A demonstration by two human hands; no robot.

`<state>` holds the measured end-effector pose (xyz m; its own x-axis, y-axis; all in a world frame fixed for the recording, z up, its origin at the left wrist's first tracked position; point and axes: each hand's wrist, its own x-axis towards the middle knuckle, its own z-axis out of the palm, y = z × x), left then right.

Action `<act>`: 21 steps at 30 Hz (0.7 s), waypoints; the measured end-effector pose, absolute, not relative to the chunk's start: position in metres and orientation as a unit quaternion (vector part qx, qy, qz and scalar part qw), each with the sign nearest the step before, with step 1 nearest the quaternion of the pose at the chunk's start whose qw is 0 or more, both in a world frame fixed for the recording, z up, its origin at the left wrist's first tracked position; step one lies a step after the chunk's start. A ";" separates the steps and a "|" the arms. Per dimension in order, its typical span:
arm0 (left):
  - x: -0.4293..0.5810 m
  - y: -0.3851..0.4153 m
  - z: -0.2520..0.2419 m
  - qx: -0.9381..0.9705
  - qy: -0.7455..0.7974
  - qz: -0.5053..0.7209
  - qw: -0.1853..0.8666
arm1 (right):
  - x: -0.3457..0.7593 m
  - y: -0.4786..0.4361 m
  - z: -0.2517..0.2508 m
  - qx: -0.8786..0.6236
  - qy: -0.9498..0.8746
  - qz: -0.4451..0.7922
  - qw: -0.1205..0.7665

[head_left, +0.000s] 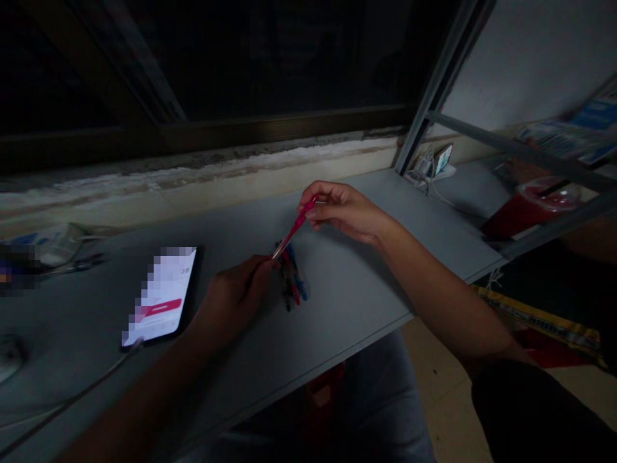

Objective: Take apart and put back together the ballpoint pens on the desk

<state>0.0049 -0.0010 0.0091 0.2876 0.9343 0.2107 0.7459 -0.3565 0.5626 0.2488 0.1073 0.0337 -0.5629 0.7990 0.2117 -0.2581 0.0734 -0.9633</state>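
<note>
A: Where are your hands, and what is in them?

B: Your right hand (337, 209) pinches the upper, magenta end of a slim red pen (295, 230) between thumb and fingers. Your left hand (236, 289) grips its lower end, where a pale tip shows beside your fingers. The two hands are a little apart, joined by the pen, which slants upward from left to right.

A: And under it?

B: A small cluster of pens (294, 276) lies just below your grip on the grey surface (347, 302), side by side; you can pick out black, red and blue among them. An exact count is hard in this dim light.

A: What is around you?

B: To your left, near your wrist, a smartphone (164, 308) lies face up with its screen lit and a cable (103, 374) at its near end. Well off to your right, a second phone (443, 159) leans upright near the wall, by a metal frame (506, 146). Beyond that frame stands a red cup (511, 215) with a clear lid. A dark window (289, 64) spans the back.
</note>
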 end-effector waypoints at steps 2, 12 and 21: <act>0.005 -0.001 0.008 0.782 0.532 0.264 0.192 | 0.249 0.108 0.034 -0.238 -0.599 0.637 0.423; 0.004 0.000 0.007 0.782 0.523 0.274 0.199 | 0.252 0.114 0.033 -0.295 -0.571 0.588 0.491; 0.005 0.000 0.007 0.782 0.532 0.261 0.194 | 0.240 0.109 0.021 -0.278 -0.638 0.610 0.378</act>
<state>0.0050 -0.0004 0.0071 0.2983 0.9328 0.2022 0.7302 -0.3595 0.5810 0.2395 0.1094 0.0214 -0.5597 0.8162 0.1434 -0.1063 0.1008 -0.9892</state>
